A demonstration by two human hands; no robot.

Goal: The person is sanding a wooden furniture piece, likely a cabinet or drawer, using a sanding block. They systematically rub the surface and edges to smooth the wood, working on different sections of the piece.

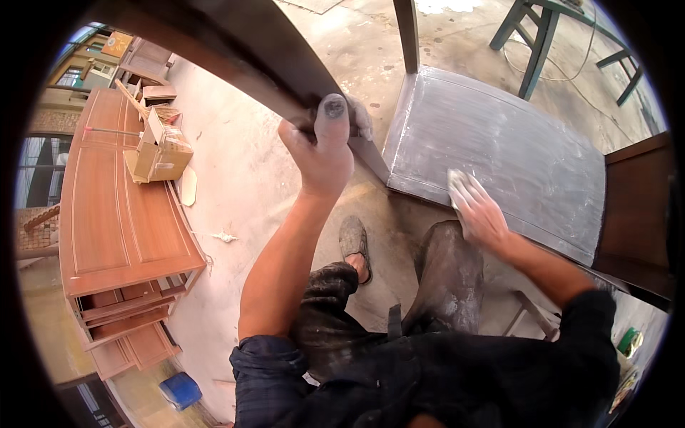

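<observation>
My left hand (325, 146) is closed around a dark brown wooden post (250, 53), its dust-darkened thumb lying along the wood. The post slants from the upper left down to the near left corner of a panel (499, 153). That panel is dark, wide and coated with pale grey dust. On its near edge rests my right hand (477, 210), fingers held together and whitened by dust. Something pale shows at the fingertips, but I cannot make out what it is. A dark brown board (638, 210) rises at the panel's right end.
To the left lies a large reddish-brown wooden cabinet (121, 207) with an opened cardboard box (164, 150) on it. A dark green trestle (539, 50) stands beyond the panel, near a thin cable (571, 77). A blue object (180, 391) sits at the lower left.
</observation>
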